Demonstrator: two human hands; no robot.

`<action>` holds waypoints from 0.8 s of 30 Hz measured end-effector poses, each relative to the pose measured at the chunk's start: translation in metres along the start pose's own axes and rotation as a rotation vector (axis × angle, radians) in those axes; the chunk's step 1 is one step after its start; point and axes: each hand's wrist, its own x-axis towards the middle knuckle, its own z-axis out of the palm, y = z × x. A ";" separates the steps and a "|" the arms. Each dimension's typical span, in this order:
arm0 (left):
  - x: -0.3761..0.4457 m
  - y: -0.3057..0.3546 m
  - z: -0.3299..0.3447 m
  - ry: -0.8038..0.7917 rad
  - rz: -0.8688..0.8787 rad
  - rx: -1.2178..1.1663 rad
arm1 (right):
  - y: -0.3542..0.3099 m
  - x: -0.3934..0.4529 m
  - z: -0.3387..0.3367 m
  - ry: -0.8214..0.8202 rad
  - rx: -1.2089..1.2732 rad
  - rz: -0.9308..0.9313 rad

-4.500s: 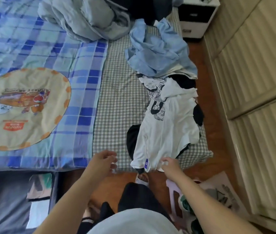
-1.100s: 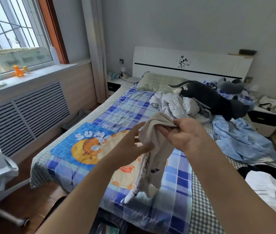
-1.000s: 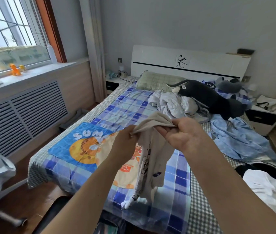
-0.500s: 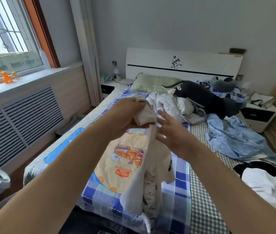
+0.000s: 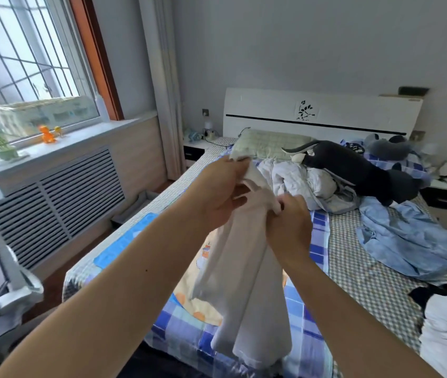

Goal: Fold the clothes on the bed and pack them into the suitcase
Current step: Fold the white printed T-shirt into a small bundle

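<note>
1. Our left hand (image 5: pixel 218 192) grips the top of the white shirt (image 5: pixel 246 268), fingers curled round the cloth.
2. The shirt hangs down in the air over the foot edge of the bed (image 5: pixel 353 257).
3. Our right hand (image 5: pixel 289 225) pinches the shirt just beside the left hand.
4. A blue shirt (image 5: pixel 408 241) lies near the bed's right edge.

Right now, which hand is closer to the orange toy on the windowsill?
Left. The left hand holds the top of the white shirt, on the window side toward the orange toy. The right hand grips the shirt farther from the windowsill.
</note>
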 end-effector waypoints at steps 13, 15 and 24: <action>0.054 0.016 -0.144 0.413 0.015 -0.402 | 0.121 0.001 -0.036 -0.856 -0.269 0.178; 0.062 0.012 -0.154 0.453 0.022 -0.370 | 0.111 0.004 -0.056 -1.105 -0.036 0.317; 0.095 -0.019 -0.197 0.647 -0.155 -0.169 | 0.140 0.008 -0.097 -1.246 0.326 0.669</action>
